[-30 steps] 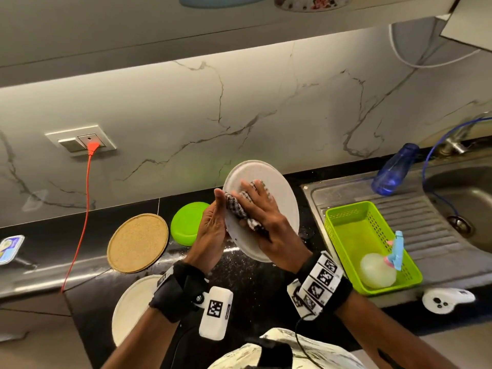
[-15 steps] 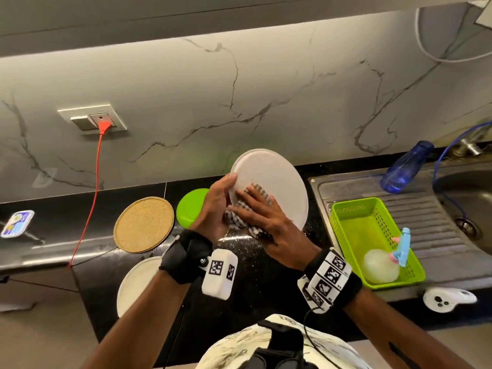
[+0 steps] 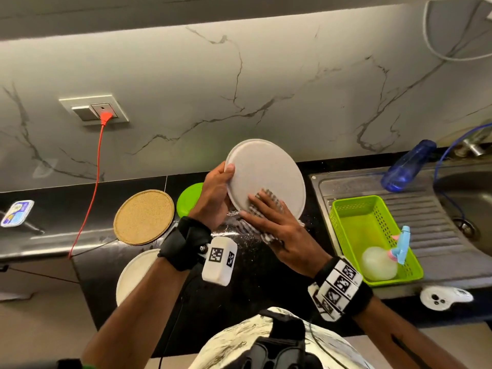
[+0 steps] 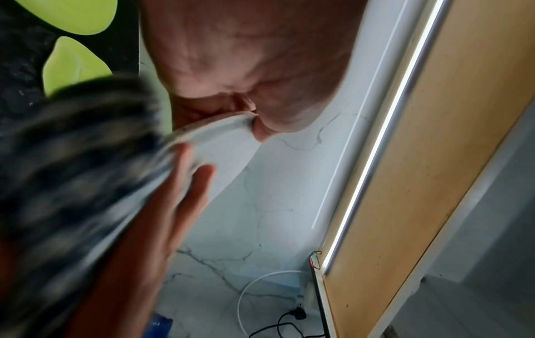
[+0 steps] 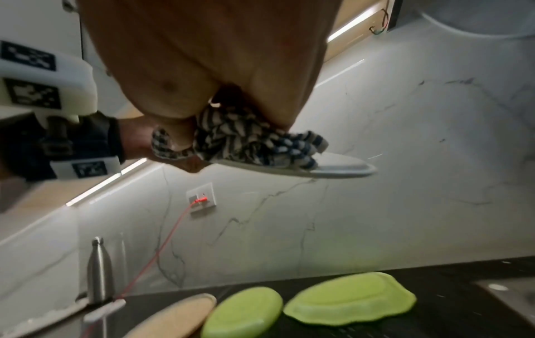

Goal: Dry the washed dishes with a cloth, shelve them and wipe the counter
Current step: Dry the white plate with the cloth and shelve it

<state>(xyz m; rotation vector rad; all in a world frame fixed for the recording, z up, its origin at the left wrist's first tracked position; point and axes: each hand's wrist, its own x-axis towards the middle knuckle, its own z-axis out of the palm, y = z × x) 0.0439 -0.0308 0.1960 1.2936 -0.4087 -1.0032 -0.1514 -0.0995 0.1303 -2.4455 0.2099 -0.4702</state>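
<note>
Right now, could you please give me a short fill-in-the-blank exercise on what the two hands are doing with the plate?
1. The left hand grips the white plate by its ____.
2. The right hand presses a ____ cloth against the plate.
3. The pale bottle with a blue cap lies inside the green ____.
4. The red cable runs up to the wall ____.

Missing words: rim; checked; basket; socket
</note>
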